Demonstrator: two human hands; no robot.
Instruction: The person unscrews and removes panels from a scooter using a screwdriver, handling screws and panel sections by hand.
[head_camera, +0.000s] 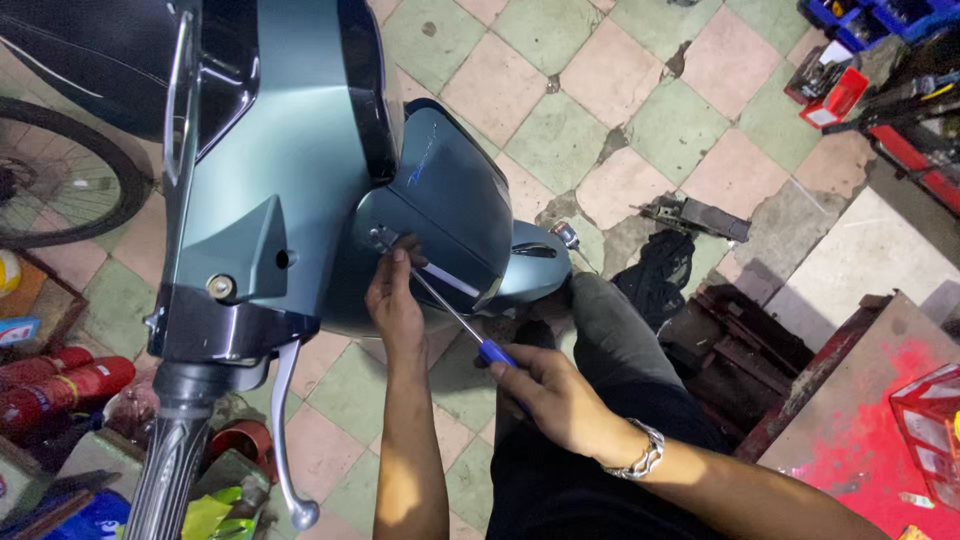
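Note:
A grey-blue scooter front panel fills the upper left, seen from above, with its front fender below it. My right hand grips the blue handle of a long screwdriver. The shaft runs up-left to a screw spot on the fender near the panel. My left hand rests against the fender, its fingers touching the screwdriver tip. A metal bracelet sits on my right wrist.
The scooter handlebar grip and brake lever hang at lower left. A bicycle wheel is at the left edge. Red cylinders, a dark metal part, a black cloth and red boxes lie on the tiled floor.

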